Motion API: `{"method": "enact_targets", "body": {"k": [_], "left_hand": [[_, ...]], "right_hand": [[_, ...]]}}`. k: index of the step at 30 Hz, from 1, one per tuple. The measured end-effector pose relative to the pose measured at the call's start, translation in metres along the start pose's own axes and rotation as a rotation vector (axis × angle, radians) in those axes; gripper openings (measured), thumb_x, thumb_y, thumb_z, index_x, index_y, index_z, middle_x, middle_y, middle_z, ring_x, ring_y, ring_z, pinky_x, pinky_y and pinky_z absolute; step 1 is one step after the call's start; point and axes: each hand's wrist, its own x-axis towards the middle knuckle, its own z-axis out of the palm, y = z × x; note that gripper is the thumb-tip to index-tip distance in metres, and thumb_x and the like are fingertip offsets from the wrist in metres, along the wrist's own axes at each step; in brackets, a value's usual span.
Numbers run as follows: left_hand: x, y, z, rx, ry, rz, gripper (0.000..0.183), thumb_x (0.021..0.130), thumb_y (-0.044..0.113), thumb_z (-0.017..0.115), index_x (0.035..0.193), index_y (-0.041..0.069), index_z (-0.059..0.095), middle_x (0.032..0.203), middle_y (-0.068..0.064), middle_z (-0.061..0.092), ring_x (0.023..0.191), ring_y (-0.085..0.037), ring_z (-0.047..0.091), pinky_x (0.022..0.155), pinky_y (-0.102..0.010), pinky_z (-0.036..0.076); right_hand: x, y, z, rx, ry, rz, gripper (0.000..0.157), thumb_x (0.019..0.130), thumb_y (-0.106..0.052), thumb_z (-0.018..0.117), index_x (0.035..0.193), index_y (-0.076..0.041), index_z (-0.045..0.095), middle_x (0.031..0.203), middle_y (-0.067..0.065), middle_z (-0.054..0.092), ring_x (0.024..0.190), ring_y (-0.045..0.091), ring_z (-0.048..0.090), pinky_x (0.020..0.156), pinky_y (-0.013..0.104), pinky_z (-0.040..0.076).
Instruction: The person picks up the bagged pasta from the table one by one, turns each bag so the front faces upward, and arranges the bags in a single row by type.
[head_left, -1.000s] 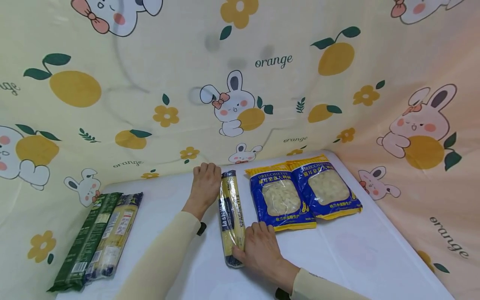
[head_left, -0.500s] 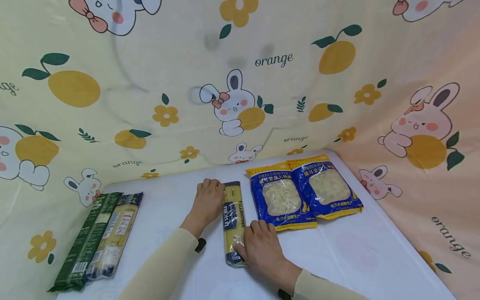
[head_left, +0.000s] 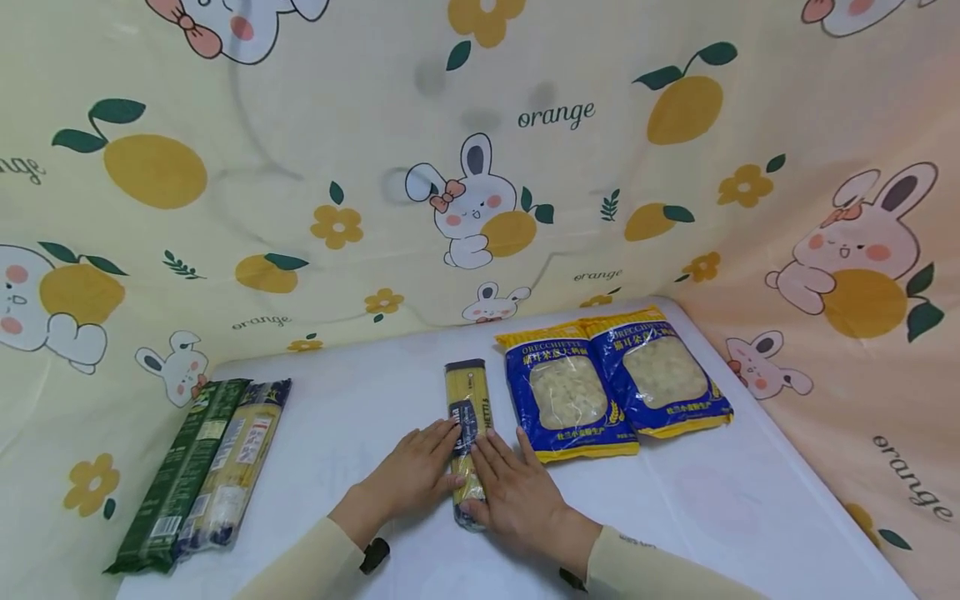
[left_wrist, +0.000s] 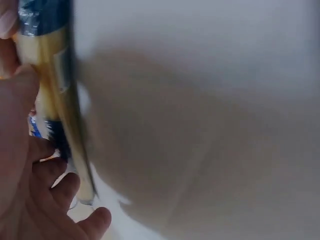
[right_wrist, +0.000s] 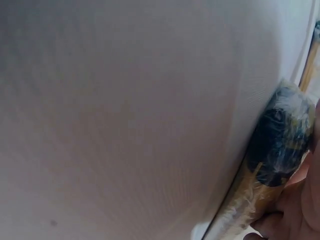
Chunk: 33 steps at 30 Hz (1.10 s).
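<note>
A clear-wrapped pack of spaghetti (head_left: 467, 387) with dark blue bands lies lengthwise on the white table, between both hands. My left hand (head_left: 412, 471) touches its left side, the fingers fairly straight. In the left wrist view the thumb and spread fingers lie along the spaghetti pack (left_wrist: 50, 80). My right hand (head_left: 517, 492) rests on the lower right part of the pack with extended fingers, its thumb near the bottom end. The pack's blue, crinkled end (right_wrist: 282, 135) shows in the right wrist view beside that hand; the hands cover the pack's lower middle.
Two blue and yellow orecchiette bags (head_left: 573, 396) lie overlapping to the right of the hands. On the left, a green pack (head_left: 180, 475) lies against another clear-wrapped pasta pack (head_left: 236, 462). A rabbit-and-orange patterned cloth (head_left: 360, 150) hangs behind the white table (head_left: 360, 375).
The spaghetti pack has turned to show its front label more fully, and its top end has come nearer. My left hand has slid from the top down to the lower left side; the right fingers have straightened.
</note>
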Motion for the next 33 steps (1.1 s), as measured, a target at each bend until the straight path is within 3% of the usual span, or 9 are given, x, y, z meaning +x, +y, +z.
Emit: {"method": "enact_targets", "body": {"k": [4, 13, 22, 33], "left_hand": [[0.003, 0.001, 0.002, 0.007, -0.044, 0.007, 0.076, 0.109, 0.053, 0.05, 0.163, 0.002, 0.035, 0.171, -0.016, 0.033, 0.159, -0.034, 0.029, 0.125, -0.058, 0.029], [0.025, 0.001, -0.002, 0.067, -0.036, -0.008, 0.073, 0.109, 0.052, 0.049, 0.161, 0.001, 0.039, 0.17, -0.016, 0.036, 0.158, -0.034, 0.032, 0.124, -0.06, 0.03], [0.046, -0.004, -0.003, 0.048, -0.068, -0.075, 0.076, 0.11, 0.056, 0.043, 0.165, 0.005, 0.033, 0.173, -0.013, 0.029, 0.161, -0.031, 0.025, 0.127, -0.061, 0.024], [0.046, -0.003, 0.002, 0.018, -0.04, -0.108, 0.075, 0.11, 0.054, 0.046, 0.165, 0.006, 0.033, 0.173, -0.012, 0.03, 0.16, -0.031, 0.028, 0.126, -0.062, 0.026]], "right_hand": [[0.003, 0.006, 0.002, -0.02, -0.002, -0.002, 0.079, 0.108, -0.068, 0.033, 0.162, -0.01, 0.043, 0.169, 0.009, 0.038, 0.16, 0.027, 0.031, 0.127, 0.062, 0.019], [0.016, 0.024, 0.003, -0.018, -0.023, 0.008, 0.079, 0.108, -0.067, 0.035, 0.163, -0.011, 0.041, 0.169, 0.007, 0.038, 0.16, 0.027, 0.03, 0.128, 0.064, 0.015], [0.03, 0.041, 0.001, -0.006, -0.062, 0.017, 0.079, 0.108, -0.066, 0.036, 0.163, -0.01, 0.039, 0.171, 0.008, 0.036, 0.16, 0.028, 0.029, 0.128, 0.065, 0.012], [0.031, 0.043, 0.004, 0.031, -0.08, 0.033, 0.079, 0.109, -0.066, 0.034, 0.165, -0.01, 0.036, 0.172, 0.009, 0.032, 0.16, 0.029, 0.03, 0.127, 0.068, 0.013]]}}
